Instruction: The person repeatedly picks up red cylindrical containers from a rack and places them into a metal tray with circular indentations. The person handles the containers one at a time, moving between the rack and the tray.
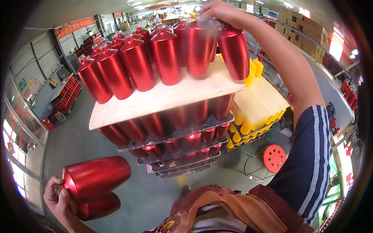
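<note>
Head view showed the right hand [219, 11] reaching up and over the top tier of a tall stack, its fingers closed around the necks of two red bottles [217, 48] — one hanging just past the front right corner of the wooden board [155, 99], the other standing at the board's edge beside it. Both bottles hung below the fingers, bodies pointing down and slightly tilted. To my eye the grip sat only on the narrow necks, so doing this well would mean lifting straight up until the bases cleared the board and the neighbouring bottles, keeping the two from knocking together.

Low at the left, the left hand [58, 198] held two more red bottles by their necks [95, 186], fingers wrapped tight — these lay nearly sideways, one above the other, bodies pointing right, well apart from the stack.

Around the gripped pair stood the remaining rows of red bottles [136, 64] on the board, packed shoulder to shoulder. Beneath it ran further layers of red bottles on dark trays [175, 134]. Just behind and right stood a lower stack of yellow bottles [248, 128] under its own wooden sheet. A red round stool [274, 158] sat on the grey floor [77, 136] near the person's striped sleeve [311, 163].
</note>
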`<state>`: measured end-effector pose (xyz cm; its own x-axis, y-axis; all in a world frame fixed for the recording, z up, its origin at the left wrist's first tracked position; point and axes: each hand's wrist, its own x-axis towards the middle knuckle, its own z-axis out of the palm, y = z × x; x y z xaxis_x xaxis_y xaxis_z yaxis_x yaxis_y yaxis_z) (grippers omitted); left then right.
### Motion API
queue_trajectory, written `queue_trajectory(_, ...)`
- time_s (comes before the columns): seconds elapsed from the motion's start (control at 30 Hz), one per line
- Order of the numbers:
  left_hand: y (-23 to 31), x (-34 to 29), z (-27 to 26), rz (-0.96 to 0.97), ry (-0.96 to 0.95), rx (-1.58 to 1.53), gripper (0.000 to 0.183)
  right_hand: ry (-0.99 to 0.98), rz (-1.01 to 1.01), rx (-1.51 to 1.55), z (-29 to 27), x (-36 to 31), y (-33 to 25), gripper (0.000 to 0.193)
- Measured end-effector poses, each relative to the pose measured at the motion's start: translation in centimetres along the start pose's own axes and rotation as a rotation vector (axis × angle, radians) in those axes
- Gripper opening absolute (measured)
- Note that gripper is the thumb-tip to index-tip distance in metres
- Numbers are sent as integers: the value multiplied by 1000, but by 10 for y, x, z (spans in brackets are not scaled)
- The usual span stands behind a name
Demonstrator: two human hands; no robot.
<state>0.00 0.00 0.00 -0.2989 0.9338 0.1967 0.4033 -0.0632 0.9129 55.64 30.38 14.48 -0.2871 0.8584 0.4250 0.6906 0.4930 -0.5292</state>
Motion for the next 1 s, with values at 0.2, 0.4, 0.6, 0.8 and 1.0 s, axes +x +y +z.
queue_trajectory(0.2,2,56,-21,130,-88,-283,30,-188,123,14,18,39,26,27)
queue_trajectory(0.4,8,111,-29,298,97,-147,52,-25,242,234,0,36,55,36)
queue_trajectory(0.6,53,166,-2,698,165,477,49,183,71,439,-5,25,77,27)
queue_trajectory(0.8,157,183,136,518,-73,193,47,290,131,289,-13,21,93,47)
queue_trajectory(1.0,212,197,221,620,-550,312,36,521,74,172,-5,-13,74,40)
